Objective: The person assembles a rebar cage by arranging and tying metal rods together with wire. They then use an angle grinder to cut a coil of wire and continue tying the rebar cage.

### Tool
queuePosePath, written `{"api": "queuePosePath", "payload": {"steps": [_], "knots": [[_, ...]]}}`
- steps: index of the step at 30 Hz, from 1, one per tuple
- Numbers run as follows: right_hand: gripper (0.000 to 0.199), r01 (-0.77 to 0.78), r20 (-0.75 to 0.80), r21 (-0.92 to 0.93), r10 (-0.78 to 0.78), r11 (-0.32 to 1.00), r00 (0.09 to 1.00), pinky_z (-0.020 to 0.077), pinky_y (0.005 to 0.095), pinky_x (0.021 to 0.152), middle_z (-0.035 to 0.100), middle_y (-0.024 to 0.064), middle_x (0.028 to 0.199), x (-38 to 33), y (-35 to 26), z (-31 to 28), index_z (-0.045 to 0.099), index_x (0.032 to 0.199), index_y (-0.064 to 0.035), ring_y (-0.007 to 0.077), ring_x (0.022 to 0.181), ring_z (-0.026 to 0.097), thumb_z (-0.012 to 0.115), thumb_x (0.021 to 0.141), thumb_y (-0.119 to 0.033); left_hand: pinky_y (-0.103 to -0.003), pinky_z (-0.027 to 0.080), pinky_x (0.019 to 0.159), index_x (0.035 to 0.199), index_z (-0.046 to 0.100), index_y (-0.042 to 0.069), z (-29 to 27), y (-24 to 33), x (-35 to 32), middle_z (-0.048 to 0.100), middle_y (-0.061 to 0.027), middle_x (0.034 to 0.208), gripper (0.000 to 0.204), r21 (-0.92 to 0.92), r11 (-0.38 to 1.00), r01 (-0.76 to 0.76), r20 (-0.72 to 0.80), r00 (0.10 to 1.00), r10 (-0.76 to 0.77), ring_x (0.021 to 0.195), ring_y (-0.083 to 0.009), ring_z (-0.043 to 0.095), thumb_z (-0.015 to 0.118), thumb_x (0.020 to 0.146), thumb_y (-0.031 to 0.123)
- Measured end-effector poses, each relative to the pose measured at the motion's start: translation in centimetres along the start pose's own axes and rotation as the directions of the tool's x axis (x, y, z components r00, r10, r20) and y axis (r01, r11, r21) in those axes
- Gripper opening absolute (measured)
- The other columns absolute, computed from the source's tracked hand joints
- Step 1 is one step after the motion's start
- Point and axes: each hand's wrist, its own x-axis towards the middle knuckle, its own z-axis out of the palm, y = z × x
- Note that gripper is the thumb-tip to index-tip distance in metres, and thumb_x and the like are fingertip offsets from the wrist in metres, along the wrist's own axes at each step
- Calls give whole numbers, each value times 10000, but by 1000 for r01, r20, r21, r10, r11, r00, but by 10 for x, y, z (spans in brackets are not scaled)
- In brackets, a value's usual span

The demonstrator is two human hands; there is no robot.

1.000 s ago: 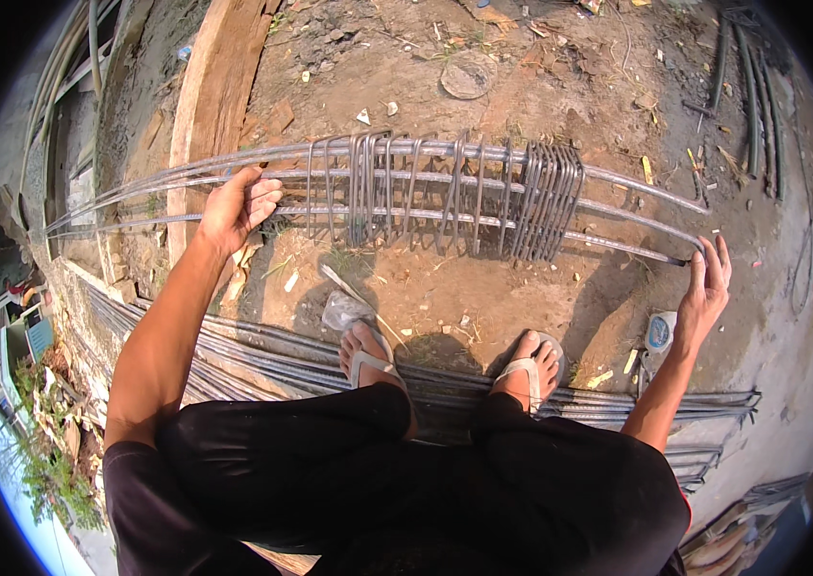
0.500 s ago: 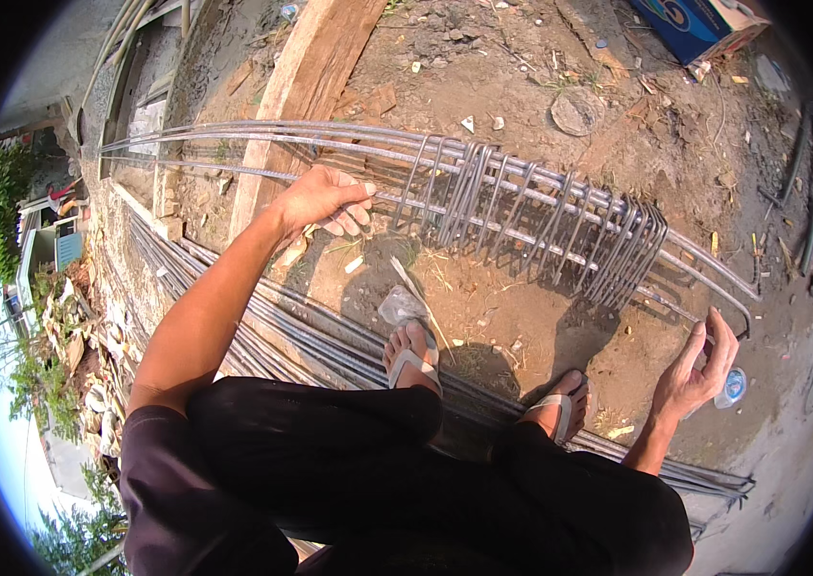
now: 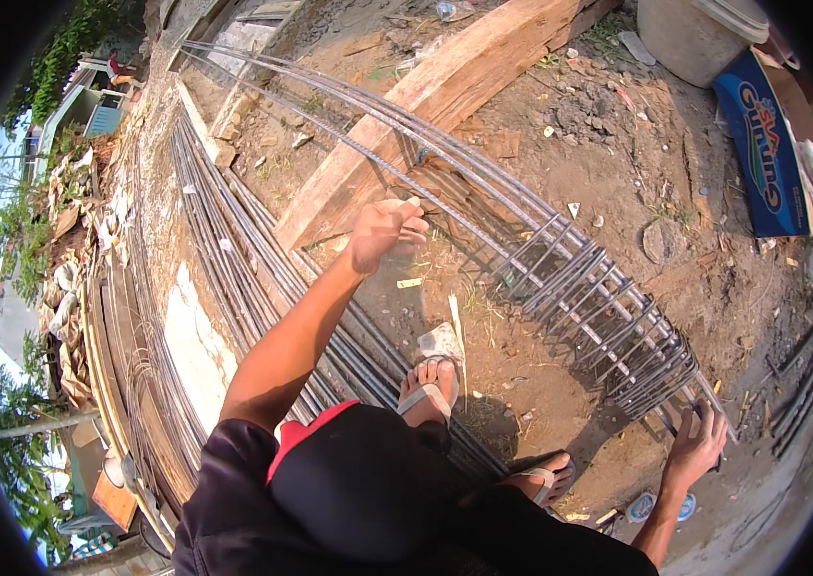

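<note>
Long steel rebars (image 3: 330, 84) slope from the upper left down to the right. At their lower part, several bent wire-like steel stirrups (image 3: 608, 322) are bunched around them. My left hand (image 3: 389, 235) is just below the nearest rebar, apart from it; its fingers are loosely curled, slightly blurred, with nothing seen between them. At the bent lower end of the bars, my right hand (image 3: 697, 449) is closed on a rebar, whose dark tip shows beside the palm.
A thick timber beam (image 3: 426, 96) lies under the rebars. More loose rebars (image 3: 234, 230) run past my sandalled feet (image 3: 430, 389). At the right are a blue carton (image 3: 762, 144), a grey bucket (image 3: 699, 38) and short dark bars (image 3: 810, 374). Plastic cups (image 3: 661, 506) lie near my right forearm.
The view has turned, so the rebars slope more steeply. My left hand has come away from the nearest bar. My right hand's fingers have closed around the bent bar end.
</note>
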Motion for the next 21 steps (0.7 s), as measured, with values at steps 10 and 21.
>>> {"api": "queuePosePath", "payload": {"steps": [10,21], "knots": [[156,278,19,-83,-278,957,961,462,434,917,681,98,974,15,4,-28,714,1036,-44,309,953,622,732,890,-95,-385,589,915,1395,540,-8,55,-20,7,679,-144,1242,491,-516,855,-50,140,980,142,1110,-253,688,596,1065,351],[167,266,272,31,-264,963,925,453,429,938,689,119,998,44,3,-50,707,1016,-27,320,960,619,718,854,-68,-337,588,787,1232,628,35,46,-14,13,730,-93,1116,381,-508,861,-7,172,979,109,908,-200,702,638,1042,364]]}}
